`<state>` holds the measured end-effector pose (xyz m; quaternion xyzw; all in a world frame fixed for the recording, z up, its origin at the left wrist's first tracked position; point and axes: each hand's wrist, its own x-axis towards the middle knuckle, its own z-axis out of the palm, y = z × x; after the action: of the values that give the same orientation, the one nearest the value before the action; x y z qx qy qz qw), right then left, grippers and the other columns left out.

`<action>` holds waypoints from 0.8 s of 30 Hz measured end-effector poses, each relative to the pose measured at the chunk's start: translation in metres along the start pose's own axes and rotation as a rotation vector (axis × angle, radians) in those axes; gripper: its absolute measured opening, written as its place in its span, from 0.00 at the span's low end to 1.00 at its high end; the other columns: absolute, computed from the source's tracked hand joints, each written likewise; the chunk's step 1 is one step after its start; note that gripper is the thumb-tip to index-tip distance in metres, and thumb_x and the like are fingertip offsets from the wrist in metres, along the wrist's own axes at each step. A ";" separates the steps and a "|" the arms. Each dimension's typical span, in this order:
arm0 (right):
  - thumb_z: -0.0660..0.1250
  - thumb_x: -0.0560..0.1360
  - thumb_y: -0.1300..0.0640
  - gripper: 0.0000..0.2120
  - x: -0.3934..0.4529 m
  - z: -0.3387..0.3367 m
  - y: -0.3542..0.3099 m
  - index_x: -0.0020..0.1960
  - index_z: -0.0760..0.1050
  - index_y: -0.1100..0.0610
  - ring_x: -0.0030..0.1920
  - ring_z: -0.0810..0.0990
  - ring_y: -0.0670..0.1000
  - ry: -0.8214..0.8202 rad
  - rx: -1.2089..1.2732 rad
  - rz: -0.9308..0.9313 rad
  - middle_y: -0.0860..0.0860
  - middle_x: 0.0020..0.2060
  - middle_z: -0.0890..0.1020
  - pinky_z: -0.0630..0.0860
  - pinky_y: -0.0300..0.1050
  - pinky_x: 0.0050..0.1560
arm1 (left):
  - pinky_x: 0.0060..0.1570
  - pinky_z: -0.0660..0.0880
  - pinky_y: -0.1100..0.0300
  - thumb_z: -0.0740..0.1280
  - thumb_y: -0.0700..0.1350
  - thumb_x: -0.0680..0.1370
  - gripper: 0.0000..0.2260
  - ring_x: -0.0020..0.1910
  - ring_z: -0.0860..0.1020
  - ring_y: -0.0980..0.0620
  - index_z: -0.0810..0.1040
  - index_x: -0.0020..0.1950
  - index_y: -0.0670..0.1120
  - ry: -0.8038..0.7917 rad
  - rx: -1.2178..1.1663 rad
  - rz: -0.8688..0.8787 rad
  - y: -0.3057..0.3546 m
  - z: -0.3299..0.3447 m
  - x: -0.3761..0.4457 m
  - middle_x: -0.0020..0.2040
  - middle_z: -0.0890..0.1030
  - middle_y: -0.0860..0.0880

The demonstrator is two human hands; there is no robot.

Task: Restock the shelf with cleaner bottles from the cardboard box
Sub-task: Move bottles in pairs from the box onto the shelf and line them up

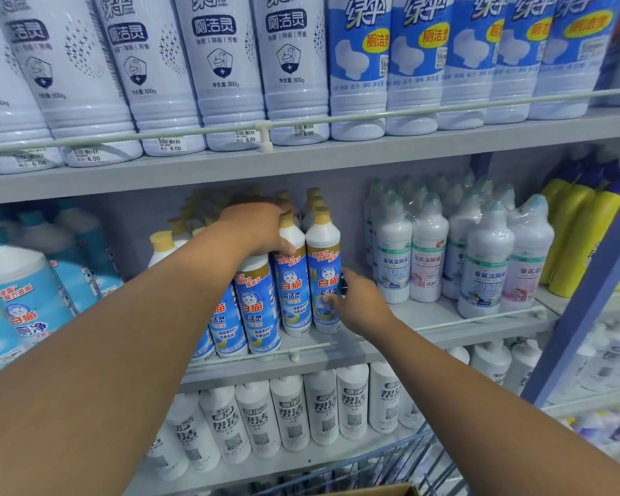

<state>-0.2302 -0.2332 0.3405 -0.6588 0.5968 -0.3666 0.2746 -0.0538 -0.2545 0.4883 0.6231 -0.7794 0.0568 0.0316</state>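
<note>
Left hand (262, 227) clamped over neck of bottle (256, 302) at middle shelf (444, 327) front. Right hand (358, 302) loose, fingertips against end bottle (324, 277). Box (380, 491) corner below. Risk: tall narrow bottles packed touching; shove likely topples row over rail (480, 318).

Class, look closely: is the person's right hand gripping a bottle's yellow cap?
No, the right hand touches the label of a yellow-capped bottle.

Your left hand (262, 227) reaches forward at full arm's length, palm down, fingers curled in a grasp. Your right hand (358, 306) extends lower, fingers spread and bent.
</note>
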 end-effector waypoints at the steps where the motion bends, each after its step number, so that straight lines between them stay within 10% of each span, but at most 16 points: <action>1: 0.71 0.78 0.58 0.20 0.001 0.000 0.000 0.69 0.72 0.56 0.59 0.79 0.49 -0.006 0.000 0.005 0.51 0.62 0.82 0.72 0.41 0.54 | 0.44 0.68 0.58 0.73 0.60 0.73 0.32 0.53 0.75 0.47 0.66 0.74 0.58 -0.006 -0.002 -0.005 0.000 0.000 0.001 0.66 0.78 0.49; 15: 0.69 0.79 0.57 0.18 0.014 0.005 0.009 0.68 0.73 0.54 0.60 0.80 0.51 -0.010 0.022 0.018 0.50 0.61 0.82 0.75 0.44 0.57 | 0.40 0.69 0.56 0.72 0.62 0.74 0.23 0.43 0.75 0.49 0.74 0.61 0.48 -0.062 -0.003 -0.102 0.000 0.006 0.017 0.40 0.74 0.51; 24: 0.69 0.79 0.57 0.18 0.021 0.007 0.010 0.68 0.72 0.55 0.59 0.79 0.50 -0.006 0.017 0.012 0.51 0.61 0.81 0.73 0.43 0.56 | 0.50 0.74 0.53 0.74 0.61 0.72 0.30 0.53 0.77 0.45 0.69 0.70 0.54 -0.043 -0.024 -0.049 -0.007 0.010 0.032 0.60 0.78 0.48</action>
<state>-0.2304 -0.2558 0.3317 -0.6539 0.5969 -0.3680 0.2843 -0.0540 -0.2885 0.4823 0.6428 -0.7649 0.0335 0.0239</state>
